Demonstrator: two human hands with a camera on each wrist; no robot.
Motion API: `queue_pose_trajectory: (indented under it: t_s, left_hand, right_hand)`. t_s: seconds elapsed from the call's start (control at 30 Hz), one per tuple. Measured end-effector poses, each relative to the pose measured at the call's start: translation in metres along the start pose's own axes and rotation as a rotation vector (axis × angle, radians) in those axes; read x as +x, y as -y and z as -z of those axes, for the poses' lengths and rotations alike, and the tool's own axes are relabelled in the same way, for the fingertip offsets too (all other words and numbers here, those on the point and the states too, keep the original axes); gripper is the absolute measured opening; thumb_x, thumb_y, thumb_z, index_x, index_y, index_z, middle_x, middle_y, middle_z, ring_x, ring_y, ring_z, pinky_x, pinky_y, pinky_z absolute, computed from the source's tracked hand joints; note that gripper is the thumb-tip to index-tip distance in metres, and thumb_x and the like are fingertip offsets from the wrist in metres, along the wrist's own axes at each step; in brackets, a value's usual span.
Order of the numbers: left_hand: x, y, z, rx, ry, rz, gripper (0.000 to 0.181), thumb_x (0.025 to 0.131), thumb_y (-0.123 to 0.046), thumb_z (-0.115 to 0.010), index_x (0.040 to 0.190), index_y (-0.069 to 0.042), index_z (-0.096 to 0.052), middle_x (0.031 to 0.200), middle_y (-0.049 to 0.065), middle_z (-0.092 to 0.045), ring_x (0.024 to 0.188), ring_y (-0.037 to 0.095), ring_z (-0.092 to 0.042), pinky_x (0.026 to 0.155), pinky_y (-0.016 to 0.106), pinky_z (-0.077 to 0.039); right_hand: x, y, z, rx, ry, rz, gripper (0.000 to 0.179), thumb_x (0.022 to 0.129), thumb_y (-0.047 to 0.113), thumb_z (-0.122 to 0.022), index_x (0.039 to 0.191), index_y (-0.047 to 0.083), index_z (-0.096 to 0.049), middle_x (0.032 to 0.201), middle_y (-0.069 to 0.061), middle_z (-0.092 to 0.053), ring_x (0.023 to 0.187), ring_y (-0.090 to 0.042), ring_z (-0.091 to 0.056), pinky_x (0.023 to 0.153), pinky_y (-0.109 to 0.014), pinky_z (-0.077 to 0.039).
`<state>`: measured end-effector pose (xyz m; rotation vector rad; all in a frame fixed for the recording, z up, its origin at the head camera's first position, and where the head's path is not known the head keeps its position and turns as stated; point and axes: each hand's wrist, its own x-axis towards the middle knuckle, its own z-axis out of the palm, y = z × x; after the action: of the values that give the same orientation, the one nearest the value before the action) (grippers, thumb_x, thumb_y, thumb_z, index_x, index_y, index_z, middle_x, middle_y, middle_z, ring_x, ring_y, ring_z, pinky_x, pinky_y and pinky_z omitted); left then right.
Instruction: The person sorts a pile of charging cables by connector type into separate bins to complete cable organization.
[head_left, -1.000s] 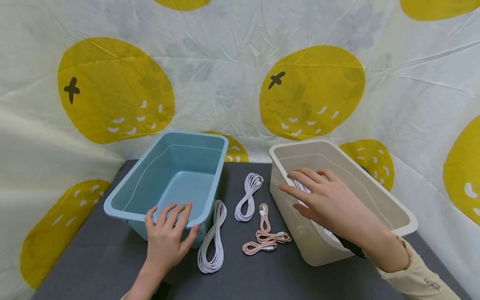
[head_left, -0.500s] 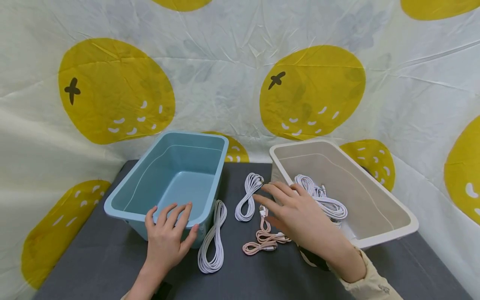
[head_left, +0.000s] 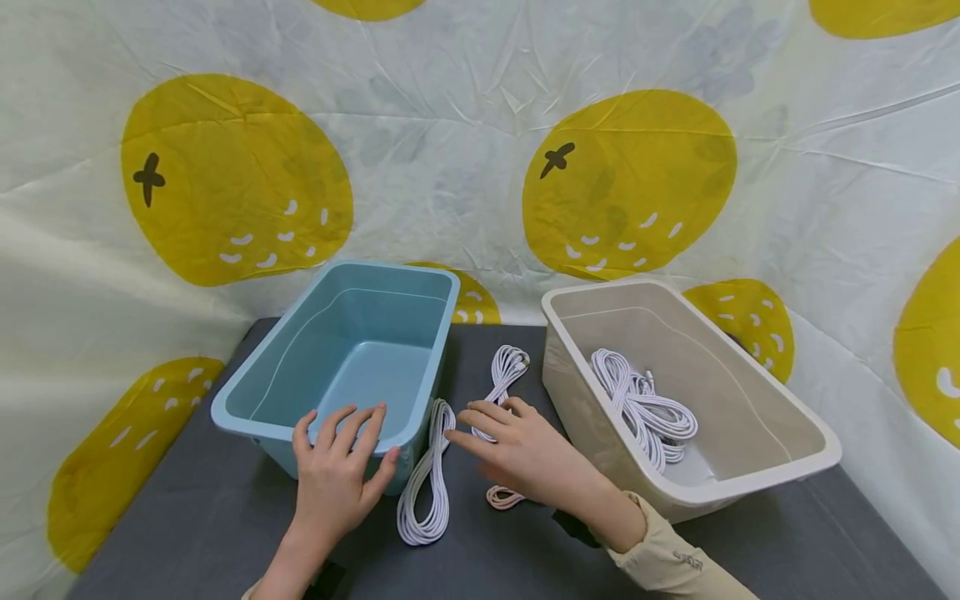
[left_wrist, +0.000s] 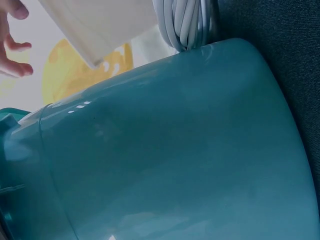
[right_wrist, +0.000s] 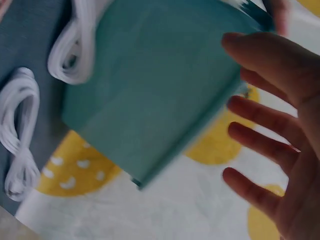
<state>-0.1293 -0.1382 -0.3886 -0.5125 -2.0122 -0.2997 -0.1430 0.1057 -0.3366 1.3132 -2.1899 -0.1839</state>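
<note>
My left hand [head_left: 333,475] rests on the near rim of the blue bin [head_left: 258,427], fingers spread loosely over the edge. In the left wrist view the bin's blue wall [left_wrist: 165,140] fills most of the picture. Over the cables on the table hovers my right hand [head_left: 532,458], fingers apart and holding nothing. The right wrist view shows those fingers of the right hand [right_wrist: 305,115] loosely extended. A long white cable bundle [head_left: 426,530] lies beside the blue bin. Partly behind the right hand are another white cable bundle [head_left: 510,367] and a pink cable [head_left: 504,498].
On the right stands a beige bin [head_left: 772,477], with coiled white cables [head_left: 648,417] inside it. A dark cloth [head_left: 187,500] covers the table. Behind everything hangs a white curtain [head_left: 435,183] printed with yellow fruit.
My right hand has moved left from over the beige bin to above the cables between the bins, uncovering the white cables inside. The left hand has stayed on the blue bin's rim.
</note>
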Motion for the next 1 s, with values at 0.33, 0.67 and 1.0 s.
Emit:
queue_pose_trajectory:
  t_s: [0.33,0.67,1.0]
  left_hand:
    - [0.0,0.0,0.001,0.006,0.003,0.003,0.053,0.091,-0.047,-0.034,0.106,-0.007,-0.065,0.09,0.012,-0.065,0.091,0.032,-0.055,0.086,0.059,-0.027]
    - [0.0,0.0,0.001,0.006,0.013,0.002,0.053,0.092,-0.047,-0.033,0.106,-0.007,-0.065,0.091,0.012,-0.065,0.092,0.031,-0.055,0.087,0.059,-0.027]
    - [0.0,0.0,0.002,0.006,0.021,0.004,0.053,0.092,-0.046,-0.033,0.107,-0.007,-0.065,0.09,0.011,-0.065,0.091,0.031,-0.055,0.087,0.059,-0.027]
  right_hand:
    - [0.003,0.021,-0.04,-0.04,0.115,0.168,0.063,0.071,0.044,-0.069,0.127,0.031,-0.044,0.126,0.007,-0.05,0.115,-0.009,-0.047,0.082,-0.032,-0.044]
    - [0.006,0.033,-0.062,0.016,0.127,0.259,0.067,0.068,0.043,-0.071,0.128,0.034,-0.043,0.124,0.007,-0.05,0.113,-0.01,-0.05,0.079,-0.031,-0.042]
    - [0.009,0.044,-0.081,-0.01,0.169,0.328,0.06,0.077,0.038,-0.065,0.13,0.036,-0.039,0.123,0.011,-0.048,0.111,-0.009,-0.048,0.081,-0.028,-0.04]
